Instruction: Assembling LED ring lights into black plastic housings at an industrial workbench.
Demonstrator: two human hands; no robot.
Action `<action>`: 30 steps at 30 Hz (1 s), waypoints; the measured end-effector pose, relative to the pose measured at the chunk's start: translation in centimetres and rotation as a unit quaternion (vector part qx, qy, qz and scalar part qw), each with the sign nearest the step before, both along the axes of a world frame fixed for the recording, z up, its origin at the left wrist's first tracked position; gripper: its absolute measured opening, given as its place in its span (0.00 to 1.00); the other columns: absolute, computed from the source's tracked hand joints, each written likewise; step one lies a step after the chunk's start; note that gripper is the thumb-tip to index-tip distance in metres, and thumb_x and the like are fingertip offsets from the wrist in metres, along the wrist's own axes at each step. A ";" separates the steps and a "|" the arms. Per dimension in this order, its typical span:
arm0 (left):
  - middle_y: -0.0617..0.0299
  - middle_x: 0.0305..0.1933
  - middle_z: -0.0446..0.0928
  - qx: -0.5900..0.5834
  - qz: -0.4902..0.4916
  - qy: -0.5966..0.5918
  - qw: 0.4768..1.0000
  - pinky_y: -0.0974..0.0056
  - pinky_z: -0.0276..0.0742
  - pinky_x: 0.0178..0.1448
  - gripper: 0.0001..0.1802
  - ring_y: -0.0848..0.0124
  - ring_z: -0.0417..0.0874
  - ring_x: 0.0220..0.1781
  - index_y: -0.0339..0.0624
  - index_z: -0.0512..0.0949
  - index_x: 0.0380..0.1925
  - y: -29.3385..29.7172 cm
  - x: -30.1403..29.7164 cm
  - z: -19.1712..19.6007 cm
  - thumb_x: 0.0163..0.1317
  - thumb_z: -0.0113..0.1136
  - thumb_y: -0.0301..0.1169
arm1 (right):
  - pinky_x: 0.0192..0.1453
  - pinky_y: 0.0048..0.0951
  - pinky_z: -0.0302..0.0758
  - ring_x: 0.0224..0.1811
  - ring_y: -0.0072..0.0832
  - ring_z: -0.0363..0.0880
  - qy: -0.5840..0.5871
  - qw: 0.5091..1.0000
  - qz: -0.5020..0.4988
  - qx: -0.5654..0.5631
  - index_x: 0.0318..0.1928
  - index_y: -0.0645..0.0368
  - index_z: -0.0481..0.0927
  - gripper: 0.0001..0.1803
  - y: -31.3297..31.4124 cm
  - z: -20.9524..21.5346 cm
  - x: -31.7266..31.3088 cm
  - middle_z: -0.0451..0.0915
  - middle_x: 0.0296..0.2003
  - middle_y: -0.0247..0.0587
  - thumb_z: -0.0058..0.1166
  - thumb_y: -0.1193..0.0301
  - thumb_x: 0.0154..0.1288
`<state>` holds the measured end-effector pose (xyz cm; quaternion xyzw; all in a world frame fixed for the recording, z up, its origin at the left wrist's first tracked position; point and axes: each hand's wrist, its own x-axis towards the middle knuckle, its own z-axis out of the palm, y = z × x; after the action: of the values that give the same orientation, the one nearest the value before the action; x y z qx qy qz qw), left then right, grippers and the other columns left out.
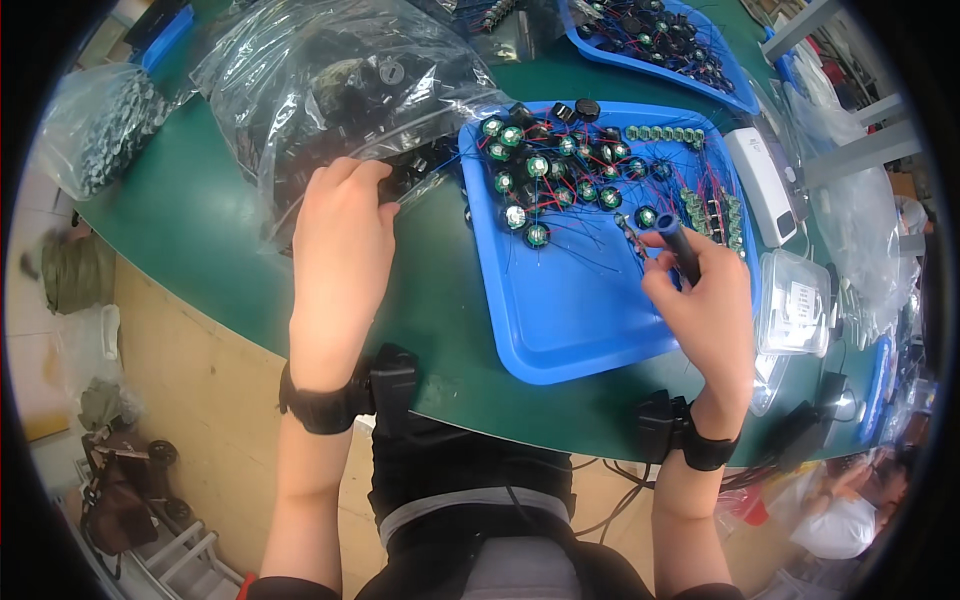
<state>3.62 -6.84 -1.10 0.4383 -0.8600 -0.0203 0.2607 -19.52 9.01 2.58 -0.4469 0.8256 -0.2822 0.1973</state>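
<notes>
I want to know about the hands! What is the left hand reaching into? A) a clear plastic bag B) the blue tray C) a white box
A: the left hand rests at the clear plastic bag's opening, left of the blue tray.

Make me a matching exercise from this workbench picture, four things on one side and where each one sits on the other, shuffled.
Things:
1. left hand
2. right hand
3. small round wired parts
4. white device

Places:
A. heaped in the far part of the blue tray
B. on the green table just right of the tray
C. at the mouth of the clear plastic bag
D. over the tray's right side, gripping a dark tool handle

Pairs: 1-C, 2-D, 3-A, 4-B
</notes>
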 end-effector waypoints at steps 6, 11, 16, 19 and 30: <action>0.55 0.42 0.82 0.145 0.014 0.108 0.983 0.64 0.79 0.50 0.16 0.63 0.83 0.45 0.33 0.79 0.44 0.8 -0.4 1.6 0.53 0.61 0.15 | 0.35 0.18 0.63 0.29 0.14 0.67 -0.222 0.960 -0.010 -0.169 0.43 0.66 0.83 0.11 0.7 1.1 -0.6 0.78 0.32 0.29 0.51 0.77 0.62; 0.51 0.53 0.79 0.383 -0.152 0.413 0.812 0.63 0.78 0.57 0.14 0.65 0.81 0.54 0.27 0.78 0.45 4.8 -1.3 4.0 0.58 0.57 0.13 | 0.37 0.18 0.68 0.32 0.15 0.74 -0.342 0.913 0.022 -0.223 0.40 0.67 0.82 0.07 1.0 2.1 0.4 0.81 0.33 0.35 0.57 0.78 0.61; 0.42 0.56 0.76 0.582 -0.217 0.487 0.614 0.55 0.76 0.60 0.19 0.59 0.81 0.54 0.30 0.72 0.53 6.3 -1.6 3.9 0.59 0.58 0.18 | 0.38 0.19 0.71 0.33 0.18 0.78 -0.439 0.869 0.087 -0.210 0.37 0.66 0.81 0.07 1.1 2.1 1.3 0.83 0.31 0.35 0.63 0.77 0.60; 0.43 0.54 0.77 0.602 -0.245 0.502 0.570 0.55 0.76 0.61 0.19 0.59 0.81 0.54 0.30 0.72 0.51 6.7 -2.0 3.3 0.59 0.57 0.17 | 0.38 0.19 0.72 0.34 0.17 0.78 -0.471 0.846 0.110 -0.223 0.37 0.66 0.81 0.06 1.1 1.8 1.6 0.83 0.32 0.36 0.62 0.76 0.62; 0.47 0.48 0.78 0.348 -0.267 0.362 0.823 0.62 0.81 0.53 0.23 0.62 0.82 0.52 0.25 0.74 0.49 8.0 -3.0 3.9 0.50 0.67 0.13 | 0.34 0.17 0.68 0.32 0.14 0.74 -0.468 0.861 0.161 -0.118 0.40 0.68 0.82 0.08 0.8 1.7 0.9 0.80 0.29 0.33 0.61 0.74 0.65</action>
<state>0.66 1.20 2.83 0.2140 -0.7231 -0.5443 0.3676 -18.67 9.76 4.24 -0.4088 0.5135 -0.5175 0.5490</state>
